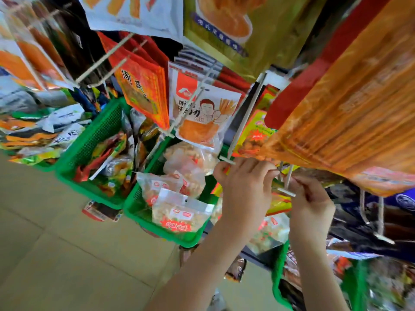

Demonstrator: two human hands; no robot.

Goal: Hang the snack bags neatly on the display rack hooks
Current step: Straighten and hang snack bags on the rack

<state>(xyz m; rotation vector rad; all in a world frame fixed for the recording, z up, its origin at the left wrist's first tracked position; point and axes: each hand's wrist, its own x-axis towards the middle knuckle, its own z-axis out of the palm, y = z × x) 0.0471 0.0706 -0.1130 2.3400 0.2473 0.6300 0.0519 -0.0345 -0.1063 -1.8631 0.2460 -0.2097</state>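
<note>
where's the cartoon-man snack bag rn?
Head view, upper centre: the cartoon-man snack bag hangs on a hook just right of the orange-red bag, above the green basket of clear packets.

Green mesh-walled plastic baskets stand side by side on a beige tiled floor [56, 254]: the left basket [96, 135], the middle basket [166, 234] just beside it, and a third basket [277, 279] at the lower right, reaching the bottom edge.
</note>
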